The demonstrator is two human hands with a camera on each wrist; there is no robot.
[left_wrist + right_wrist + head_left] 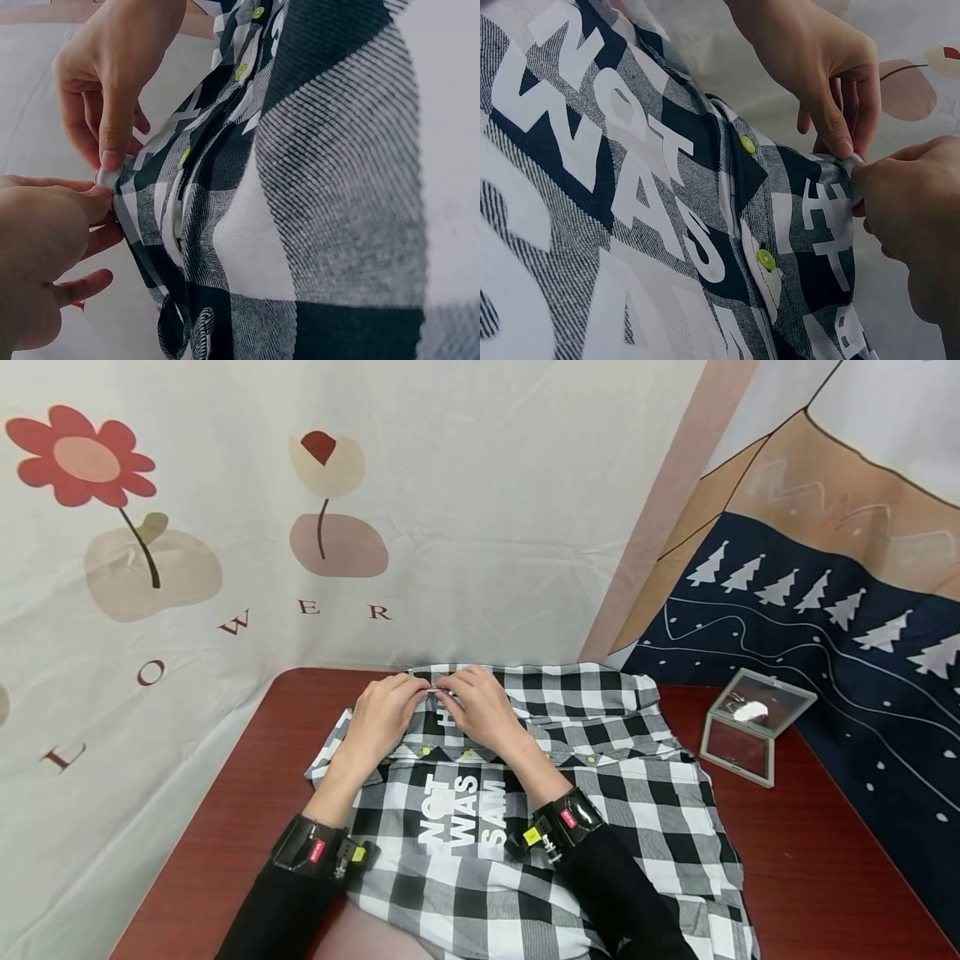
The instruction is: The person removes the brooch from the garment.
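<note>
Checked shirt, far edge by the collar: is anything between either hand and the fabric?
Nothing visible. The left hand and right hand both pinch the checked shirt at its far edge, fingertips meeting there. The glass box sits apart on the table.

This looks like a staged recording corner, not a lived-in room. Beyond the fingers hangs a pale cloth backdrop with printed red and beige flowers (82, 460). To the right of the fingers hangs a dark blue and tan backdrop with white trees (810, 602). Under the fingers is a dark red wooden table (247, 777), and a small mirrored glass box (753, 727) stands well to their right.
</note>
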